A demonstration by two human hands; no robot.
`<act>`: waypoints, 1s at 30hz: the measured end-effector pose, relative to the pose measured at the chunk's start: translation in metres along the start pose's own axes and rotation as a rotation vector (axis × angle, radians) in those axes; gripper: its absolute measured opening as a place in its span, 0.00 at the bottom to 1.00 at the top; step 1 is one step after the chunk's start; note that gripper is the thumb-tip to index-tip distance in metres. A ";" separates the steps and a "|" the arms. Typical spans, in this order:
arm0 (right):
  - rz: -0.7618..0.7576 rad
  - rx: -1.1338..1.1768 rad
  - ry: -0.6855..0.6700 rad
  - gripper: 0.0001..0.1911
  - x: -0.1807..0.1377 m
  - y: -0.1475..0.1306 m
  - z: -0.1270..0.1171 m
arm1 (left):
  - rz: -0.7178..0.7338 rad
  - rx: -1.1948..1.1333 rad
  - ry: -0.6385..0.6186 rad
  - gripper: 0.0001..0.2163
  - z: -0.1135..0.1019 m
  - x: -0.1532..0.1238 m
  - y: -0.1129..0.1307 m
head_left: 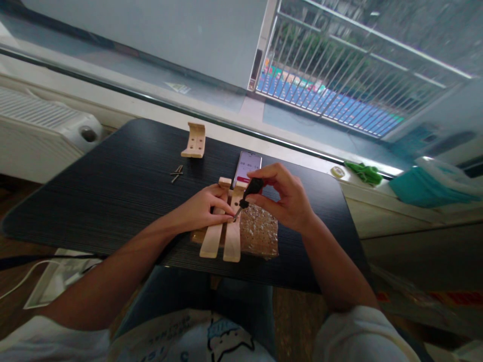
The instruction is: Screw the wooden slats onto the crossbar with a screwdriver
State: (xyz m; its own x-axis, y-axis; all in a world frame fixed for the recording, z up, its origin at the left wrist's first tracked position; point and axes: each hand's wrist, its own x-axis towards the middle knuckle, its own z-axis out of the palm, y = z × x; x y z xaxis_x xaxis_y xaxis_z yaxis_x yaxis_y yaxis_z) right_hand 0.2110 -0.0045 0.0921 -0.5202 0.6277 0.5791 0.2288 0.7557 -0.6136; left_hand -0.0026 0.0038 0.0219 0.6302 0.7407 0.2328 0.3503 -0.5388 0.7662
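Observation:
My right hand (pixel 285 196) is closed around the black handle of a screwdriver (pixel 253 187), whose shaft slants down to a pale wooden piece (pixel 232 240). Thumb and forefinger of my left hand (pixel 209 207) meet in a pinch at the screwdriver's tip; what is between them is too small to make out. The same hand lies across a second wooden piece (pixel 211 241), beside the first. Both pieces have flared ends and rest on a brown block (pixel 260 231) in clear wrapping. A dark hole shows in the right piece, above the tip.
On the dark table (pixel 113 186) lie several loose screws (pixel 176 173) and a curved wooden piece with holes (pixel 195 141). A phone (pixel 247 166) with a lit timer lies behind the block. A tape roll (pixel 337 172), green cloth (pixel 363 172) and teal box (pixel 418 183) sit on the sill.

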 end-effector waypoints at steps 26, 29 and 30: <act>-0.166 0.010 -0.096 0.14 0.005 -0.004 -0.009 | 0.036 -0.055 0.018 0.06 0.000 0.000 0.000; -0.121 0.053 -0.121 0.13 0.004 -0.005 -0.011 | 0.042 -0.067 0.015 0.06 0.000 0.000 0.001; -0.106 0.065 -0.129 0.13 0.003 -0.005 -0.011 | 0.039 -0.071 0.011 0.06 0.000 0.000 0.001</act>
State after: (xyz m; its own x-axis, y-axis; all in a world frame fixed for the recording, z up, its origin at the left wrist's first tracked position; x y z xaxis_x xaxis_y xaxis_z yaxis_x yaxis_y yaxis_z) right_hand 0.2173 -0.0046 0.1028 -0.6410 0.5127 0.5711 0.1155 0.8001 -0.5886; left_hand -0.0026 0.0034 0.0225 0.6344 0.7244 0.2698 0.2753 -0.5379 0.7968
